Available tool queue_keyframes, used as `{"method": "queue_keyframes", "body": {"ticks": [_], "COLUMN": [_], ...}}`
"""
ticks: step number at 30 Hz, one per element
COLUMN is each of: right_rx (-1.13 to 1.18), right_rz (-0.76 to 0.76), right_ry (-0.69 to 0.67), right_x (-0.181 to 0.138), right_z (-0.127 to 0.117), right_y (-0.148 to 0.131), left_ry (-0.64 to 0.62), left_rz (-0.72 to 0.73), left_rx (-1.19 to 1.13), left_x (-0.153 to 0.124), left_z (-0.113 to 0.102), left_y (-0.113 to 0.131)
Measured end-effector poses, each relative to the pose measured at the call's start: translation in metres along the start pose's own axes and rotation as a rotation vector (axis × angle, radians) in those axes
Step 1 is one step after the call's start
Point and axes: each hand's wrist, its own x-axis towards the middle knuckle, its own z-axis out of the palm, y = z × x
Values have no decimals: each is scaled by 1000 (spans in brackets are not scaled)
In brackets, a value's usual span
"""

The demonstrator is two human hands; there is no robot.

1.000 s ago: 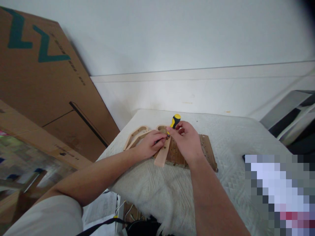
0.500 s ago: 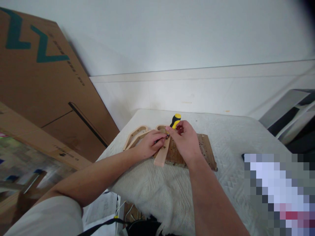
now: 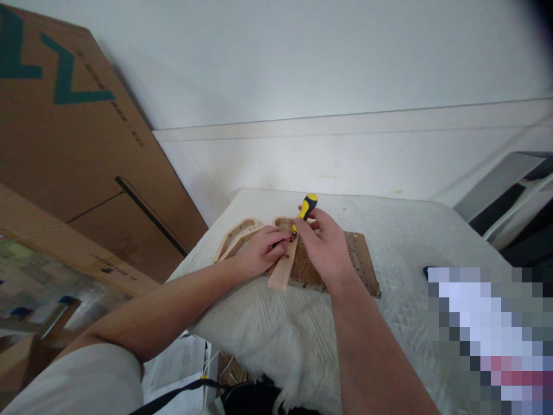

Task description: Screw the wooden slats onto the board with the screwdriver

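My right hand [image 3: 325, 245] is closed round a yellow and black screwdriver [image 3: 309, 203], its handle tilted up and to the right. The tip end meets a pale curved wooden piece [image 3: 282, 272] with dark holes along it. My left hand [image 3: 260, 252] grips that piece from the left, its fingertips close to the screwdriver's tip; something small and dark shows between the fingers. Beneath lies a brown wooden board [image 3: 366, 262] dotted with small holes. Left of my left hand rests another pale curved wooden piece [image 3: 228, 239], also with holes.
The table wears a white textured cloth [image 3: 401, 230] and stands against a white wall [image 3: 328, 69]. A large cardboard box [image 3: 86, 155] rises at the left. Papers [image 3: 177, 369] and cables lie below the near edge. A pixelated patch covers the lower right.
The screwdriver's handle has turned, showing more yellow on its left side, and my right hand's fingers have shifted up round it. My left hand stays on the wooden piece.
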Motion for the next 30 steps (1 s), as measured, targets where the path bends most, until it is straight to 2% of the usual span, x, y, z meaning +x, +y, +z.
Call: {"method": "queue_keyframes", "body": {"ticks": [5,8,13,20,27,30], "right_rx": [-54,-33,-49,-157,49,19], "right_rz": [65,82,10,-49,46,56], "right_ry": [76,20,-55,44,-52,-46], "right_x": [1,0,-2,0,-3,-2], "right_z": [-3,-3,-4,-2,-3,-4], "right_y": [-3,-7,-11,-4,-10,-11], "left_ry": [8,0,-31,-28,-35,-30], "left_rz": [-6,-7,-28,-24,-17,-22], "left_rx": [10,6,2,-1,12,7], "left_x": [0,0,0,0,0,0], "left_z": [-1,-1,-2,-1,-2,-2], "left_y": [1,1,2,0,1,1]}}
